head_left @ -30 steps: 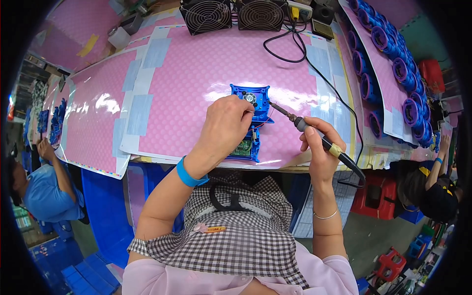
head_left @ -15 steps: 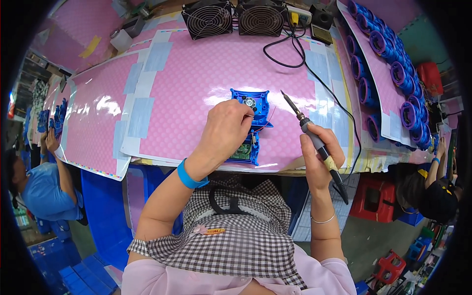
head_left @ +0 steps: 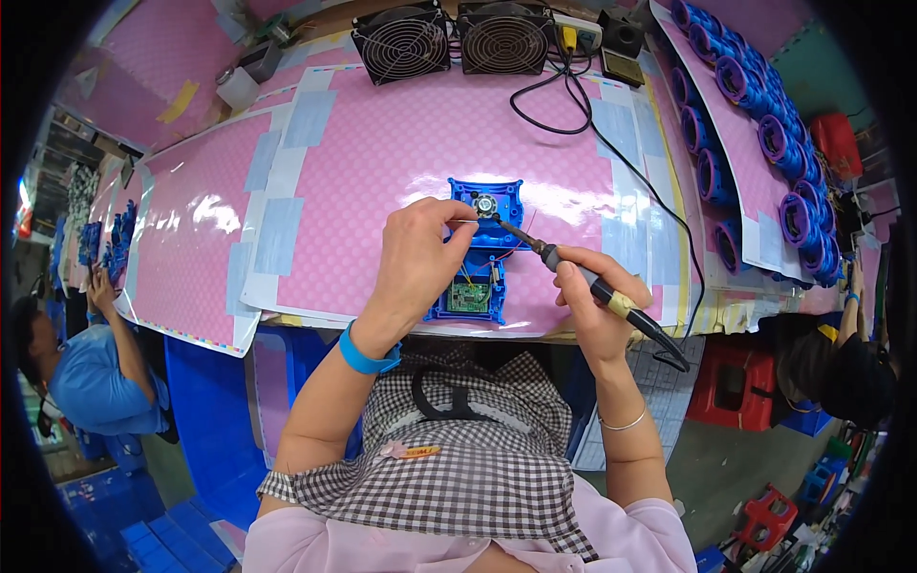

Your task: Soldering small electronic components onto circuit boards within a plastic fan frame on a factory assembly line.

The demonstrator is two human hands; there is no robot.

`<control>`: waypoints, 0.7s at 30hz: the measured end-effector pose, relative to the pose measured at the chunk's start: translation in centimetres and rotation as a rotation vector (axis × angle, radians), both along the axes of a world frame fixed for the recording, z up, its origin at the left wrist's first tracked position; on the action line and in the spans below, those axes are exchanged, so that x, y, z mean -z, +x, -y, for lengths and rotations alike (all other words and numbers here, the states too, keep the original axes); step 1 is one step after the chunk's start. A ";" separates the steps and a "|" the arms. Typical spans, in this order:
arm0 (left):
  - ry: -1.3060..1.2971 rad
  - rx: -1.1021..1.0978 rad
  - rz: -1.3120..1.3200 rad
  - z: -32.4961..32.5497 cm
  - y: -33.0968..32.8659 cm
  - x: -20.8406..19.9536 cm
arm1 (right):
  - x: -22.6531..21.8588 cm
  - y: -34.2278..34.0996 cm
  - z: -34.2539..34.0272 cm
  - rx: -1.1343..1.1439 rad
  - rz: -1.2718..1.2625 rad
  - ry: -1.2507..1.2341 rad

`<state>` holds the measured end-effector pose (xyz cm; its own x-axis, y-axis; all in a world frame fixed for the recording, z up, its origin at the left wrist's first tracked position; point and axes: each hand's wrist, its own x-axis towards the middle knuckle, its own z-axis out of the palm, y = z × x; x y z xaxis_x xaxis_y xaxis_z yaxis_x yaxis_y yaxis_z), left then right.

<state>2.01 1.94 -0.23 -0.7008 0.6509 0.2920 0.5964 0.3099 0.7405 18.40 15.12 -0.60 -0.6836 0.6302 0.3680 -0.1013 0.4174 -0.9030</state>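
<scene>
My left hand (head_left: 409, 253) is closed in a pinch on a thin silvery solder wire (head_left: 466, 222) beside a small round speaker (head_left: 485, 205). The speaker sits in the upper blue plastic housing half (head_left: 513, 191). My right hand (head_left: 600, 296) grips a soldering iron (head_left: 549, 256) like a pen. Its tip is at the speaker's lower right edge; whether it touches is too small to tell. Nearer to me lies the second blue housing half (head_left: 499, 313) with a green circuit board (head_left: 468, 297) in it. Thin red and yellow wires run by the two halves.
Two black fans (head_left: 401, 46) stand at the back. The iron's black cable (head_left: 659, 196) curves along the right side. Many blue ring-shaped parts (head_left: 734, 78) fill the right rack. A blue bin (head_left: 205, 401) is below the table's left. Co-workers sit at both sides.
My right hand has brought the soldering iron left, its tip now at the speaker. My left hand has shifted slightly left, uncovering more of the speaker and circuit board.
</scene>
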 end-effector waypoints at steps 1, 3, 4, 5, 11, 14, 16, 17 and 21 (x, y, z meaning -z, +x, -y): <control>0.011 -0.007 0.005 0.0 0.0 0.2 | 0.0 -0.1 0.1 -0.007 0.008 -0.005; 0.021 -0.014 0.011 -0.1 0.1 0.2 | 0.4 -0.3 0.1 -0.015 0.007 -0.014; -0.006 -0.022 0.009 -0.1 0.2 0.2 | 0.6 -0.4 0.2 -0.023 0.007 -0.022; -0.033 -0.031 0.007 -0.1 0.2 0.2 | 0.8 -0.5 0.2 -0.023 0.008 -0.022; -0.040 -0.029 -0.007 0.0 0.2 0.3 | 1.3 -0.9 0.3 -0.036 -0.011 -0.045; -0.042 -0.016 -0.006 0.1 0.3 0.2 | 0.9 -0.8 0.4 -0.040 -0.001 -0.045; -0.049 -0.019 -0.003 0.1 0.4 0.1 | 0.6 -0.7 0.4 -0.045 0.018 -0.028; -0.056 -0.021 -0.001 0.1 0.4 0.1 | 0.5 -0.5 0.3 -0.044 0.018 -0.027; -0.056 -0.020 -0.011 0.1 0.5 0.2 | 0.1 0.3 0.3 0.001 -0.023 -0.055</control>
